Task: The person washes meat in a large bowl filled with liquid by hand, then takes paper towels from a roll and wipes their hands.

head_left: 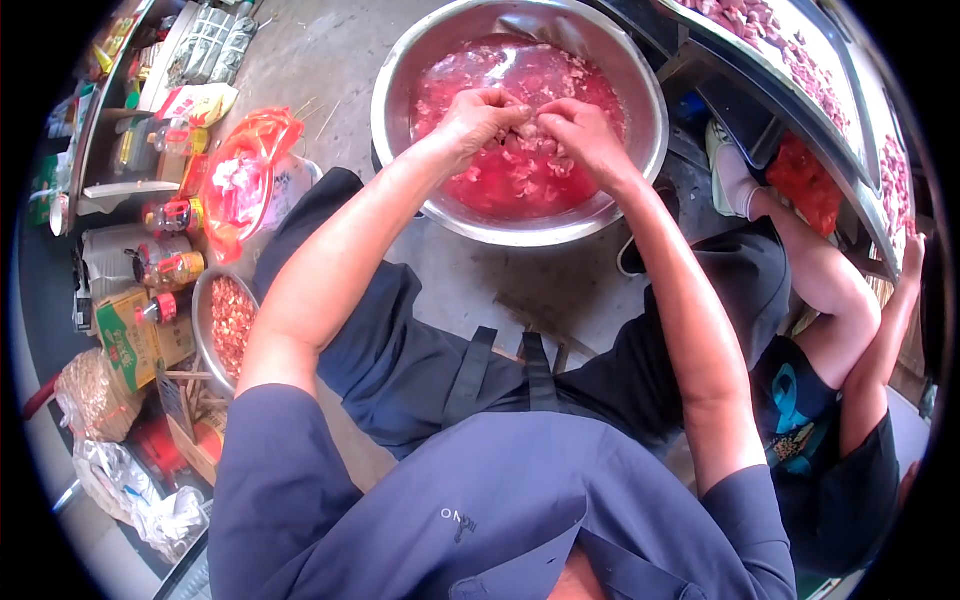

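A large metal basin (652,125) on the floor holds red liquid with many small pieces of meat (525,180) in it. Over its middle, my left hand (484,118) pinches a small piece of meat between thumb and fingers. Close by on the right, my right hand (580,130) is closed too, its fingertips at the same piece. The two hands nearly meet just above the liquid. What lies between the fingertips is small and partly hidden.
At left stand a red plastic bag (250,180), a bowl of reddish pieces (205,330), bottles (172,270) and a carton (130,340). Trays of meat (860,130) are at upper right. Another person's bare leg (820,260) and arm are at right.
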The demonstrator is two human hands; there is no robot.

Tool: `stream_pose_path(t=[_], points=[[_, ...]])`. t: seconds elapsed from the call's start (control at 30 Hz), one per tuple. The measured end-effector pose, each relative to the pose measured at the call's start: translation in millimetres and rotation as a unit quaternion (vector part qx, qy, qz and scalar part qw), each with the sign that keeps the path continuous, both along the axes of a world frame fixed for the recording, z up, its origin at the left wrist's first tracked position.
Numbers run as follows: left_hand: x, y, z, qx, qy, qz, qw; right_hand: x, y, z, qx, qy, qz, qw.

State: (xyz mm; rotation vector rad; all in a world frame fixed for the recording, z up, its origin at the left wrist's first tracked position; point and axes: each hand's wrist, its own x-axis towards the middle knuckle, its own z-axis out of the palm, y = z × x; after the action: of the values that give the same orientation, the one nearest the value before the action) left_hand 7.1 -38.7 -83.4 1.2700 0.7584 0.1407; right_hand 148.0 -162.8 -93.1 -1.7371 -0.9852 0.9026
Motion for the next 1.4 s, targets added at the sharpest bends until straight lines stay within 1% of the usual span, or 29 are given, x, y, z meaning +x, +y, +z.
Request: stream_pose_path(t=[0.03, 0.1, 0.13, 0.27, 0.33, 0.47, 0.53, 0.57, 0.63, 0.77, 0.87, 0.93, 0.97, 1.03, 1.07, 1.13, 1.17, 1.23, 1.27, 1.3, 1.33, 1.37, 1.4], points=[[0.4, 1.4, 0.0, 0.000, 0.000, 0.001, 1.000, -5.1, -1.1, 4.7, 0.000, 0.000, 0.001, 1.000], [1.2, 4.3, 1.4, 0.009, 0.010, 0.021, 1.000, -13.8, -2.8, 11.5, 0.003, -0.089, 0.068, 0.994], [0.9, 4.8, 2.4, 0.008, 0.005, 0.020, 1.000, -17.8, -3.6, 15.1, 0.006, -0.078, 0.083, 0.993], [0.7, 1.3, 3.2, 0.052, 0.011, 0.004, 0.999, -19.9, -2.5, 4.2, 0.025, -0.115, 0.096, 0.988], [0.9, 2.4, 6.5, 0.073, 0.010, -0.025, 0.997, -22.0, -0.9, 3.5, 0.058, -0.134, 0.092, 0.985], [2.9, 0.2, 11.0, 0.065, 0.006, -0.021, 0.998, -21.2, -2.5, 6.3, 0.037, -0.136, 0.088, 0.986], [3.3, 2.6, 7.8, -0.040, -0.022, -0.018, 0.999, -19.1, -3.2, 6.7, 0.102, -0.202, 0.089, 0.970], [3.5, 3.3, 5.9, -0.040, -0.022, -0.018, 0.999, -18.0, -3.0, 6.9, 0.101, -0.202, 0.089, 0.970], [3.1, 4.8, 3.6, -0.111, -0.047, -0.022, 0.993, -17.0, -0.7, 10.9, 0.051, -0.209, 0.081, 0.973], [0.7, 7.4, 7.9, -0.137, -0.049, -0.037, 0.989, -16.9, 1.8, 8.8, 0.056, -0.194, 0.060, 0.978], [0.7, 8.3, 2.2, -0.168, -0.067, -0.028, 0.983, -18.7, 1.4, 10.1, 0.049, -0.186, 0.045, 0.980], [1.0, 7.9, 0.8, -0.206, -0.102, -0.015, 0.973, -21.8, -0.6, 10.8, 0.101, -0.096, -0.003, 0.990], [1.0, 8.1, 0.3, -0.206, -0.102, -0.016, 0.973, -21.8, -1.4, 11.0, 0.101, -0.096, -0.005, 0.990], [0.0, 6.5, 4.1, -0.238, -0.142, -0.008, 0.961, -22.4, -2.6, 12.8, 0.102, 0.048, -0.023, 0.993], [-0.6, 7.0, 5.0, -0.238, -0.142, -0.009, 0.961, -22.4, -1.6, 13.7, 0.102, 0.048, -0.024, 0.993], [-2.6, 7.6, 7.8, -0.247, -0.198, -0.043, 0.948, -24.1, 1.6, 21.8, 0.030, 0.194, -0.107, 0.975], [-4.1, 7.4, 9.3, -0.246, -0.198, -0.044, 0.948, -20.2, 0.7, 17.1, 0.030, 0.194, -0.108, 0.975], [-6.1, 4.7, 19.3, -0.261, -0.242, -0.058, 0.933, -4.4, -2.5, -1.0, 0.011, 0.321, -0.195, 0.927], [-6.6, 4.5, 19.9, -0.261, -0.241, -0.058, 0.933, 2.3, -3.3, -8.4, -0.026, 0.304, -0.214, 0.928], [-6.7, 5.9, 20.0, -0.242, -0.225, -0.035, 0.943, 3.9, -3.8, -12.4, -0.025, 0.303, -0.211, 0.929], [-6.6, 7.9, 20.4, -0.222, -0.209, -0.010, 0.952, 5.3, -3.5, -16.8, -0.036, 0.157, -0.182, 0.970], [-6.4, 9.6, 20.1, -0.222, -0.210, -0.008, 0.952, 6.5, -3.7, -22.2, -0.048, 0.008, -0.149, 0.988], [-5.6, 11.0, 18.9, -0.209, -0.193, -0.011, 0.959, 4.0, -4.0, -21.3, -0.072, 0.040, -0.126, 0.989]])
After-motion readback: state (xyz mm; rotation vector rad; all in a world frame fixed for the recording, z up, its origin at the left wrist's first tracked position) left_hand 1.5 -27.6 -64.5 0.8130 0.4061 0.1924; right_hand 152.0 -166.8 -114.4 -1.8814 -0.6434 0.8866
